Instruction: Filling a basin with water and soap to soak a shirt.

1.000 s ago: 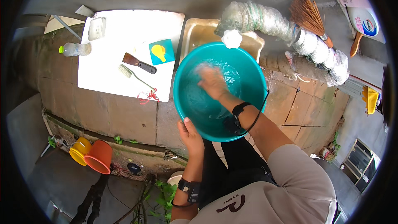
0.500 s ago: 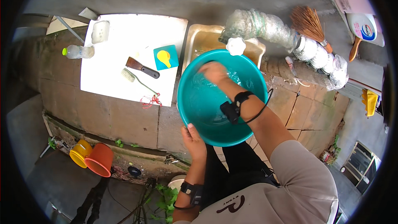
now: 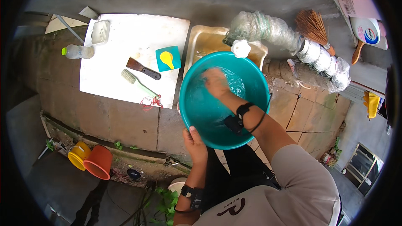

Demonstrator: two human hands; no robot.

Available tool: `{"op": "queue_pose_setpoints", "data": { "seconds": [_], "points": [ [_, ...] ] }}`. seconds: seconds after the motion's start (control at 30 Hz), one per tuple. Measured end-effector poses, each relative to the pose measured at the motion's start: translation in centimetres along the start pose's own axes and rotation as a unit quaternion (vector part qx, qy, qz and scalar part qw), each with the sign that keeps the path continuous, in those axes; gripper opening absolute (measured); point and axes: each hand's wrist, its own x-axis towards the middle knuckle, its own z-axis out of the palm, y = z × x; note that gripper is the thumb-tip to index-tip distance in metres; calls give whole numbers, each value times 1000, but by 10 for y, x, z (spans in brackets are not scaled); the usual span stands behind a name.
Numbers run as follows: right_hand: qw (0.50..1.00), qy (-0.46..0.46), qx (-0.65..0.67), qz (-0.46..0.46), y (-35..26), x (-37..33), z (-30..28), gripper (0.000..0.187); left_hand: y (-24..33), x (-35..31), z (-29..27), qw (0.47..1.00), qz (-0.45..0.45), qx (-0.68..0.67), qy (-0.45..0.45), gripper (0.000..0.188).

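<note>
Movement since last frame: Right hand has shifted from near the far wall of the round teal basin toward its middle; I note the left hand staying at the rim.
Basin position: Before the person's body, over their legs, its far edge overlapping the near side of the beige sink in my view.
Basin contents: I observe rippled water, brightest just right of the moving hand.
Left grip: Clamped on the basin at its near-left rim, thumb along the edge.
Right grip: Inside the basin, blurred; I cannot tell whether the fingers are together or apart, nor whether they hold anything.
Wrist fittings: Black strapped device on the right wrist, over the basin; I find another on the left forearm.
White surface: Left of the basin, bearing a scraper, a brush with a pale green handle and red string, a teal square under a yellow spoon-shaped piece, and a white rectangular dish.
Bottle: I place the clear plastic bottle at the surface's left edge.
Sink fitting: White knob, just beyond the basin's far rim.
</note>
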Motion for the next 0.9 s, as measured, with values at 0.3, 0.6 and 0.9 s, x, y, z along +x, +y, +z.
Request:
{"op": "queue_pose_setpoints", "data": {
  "seconds": [0.3, 0.6, 0.9],
  "points": [
    [993, 46, -36, 101, -23, -40, 47, 73, 0, 0, 6, 1000, 0, -14, 0, 25],
    [985, -168, -41, -2, 7, -45, -17, 75, 2, -2, 1, 999, -18, -41, -7, 26],
    [809, -124, 527, 229, -133, -3, -36, 93, -11, -2, -5, 999, 27, 34, -1, 23]
  ]
}}
